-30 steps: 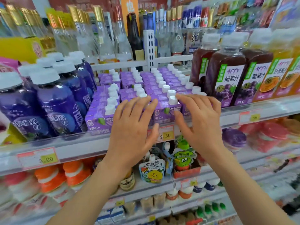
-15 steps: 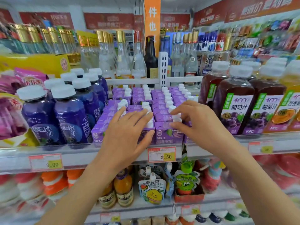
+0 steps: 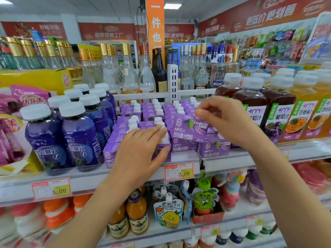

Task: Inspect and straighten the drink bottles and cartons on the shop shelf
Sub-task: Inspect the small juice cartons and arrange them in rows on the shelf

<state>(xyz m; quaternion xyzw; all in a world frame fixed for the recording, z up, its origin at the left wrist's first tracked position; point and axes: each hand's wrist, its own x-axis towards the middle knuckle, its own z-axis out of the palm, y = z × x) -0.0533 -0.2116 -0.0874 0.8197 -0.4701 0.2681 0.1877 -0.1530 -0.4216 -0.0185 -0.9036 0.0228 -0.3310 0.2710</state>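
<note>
Head view: right hand fingertips pinched on the cap of a purple juice carton, lifted and tilted above the front row; left hand fingers together and flat over the front cartons, thumb against a carton face, gripping nothing. Beyond the hands, four rows of purple cartons on a white shelf, blue bottles to the left, dark juice bottles to the right. Two price tags on the shelf edge, clear glass bottles behind, red shop banners on the walls.
</note>
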